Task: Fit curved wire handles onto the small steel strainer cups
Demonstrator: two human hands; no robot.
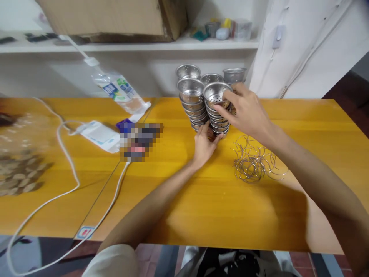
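Several stacks of small perforated metal strainer cups (192,96) stand at the back middle of a yellow wooden table (201,207). My right hand (248,113) pinches the rim of the top cup (216,94) on the nearest stack. At the foot of that same stack, my left hand (204,144) curls its fingers around the lowest cups. A tangle of thin wire rings (253,161) lies on the table just right of the stack, under my right forearm.
A white cable (67,161) loops over the left of the table beside a white adapter (99,134) and a plastic bag (121,90). A heap of small round pieces (20,173) sits far left. A cardboard box (115,19) rests on the shelf behind.
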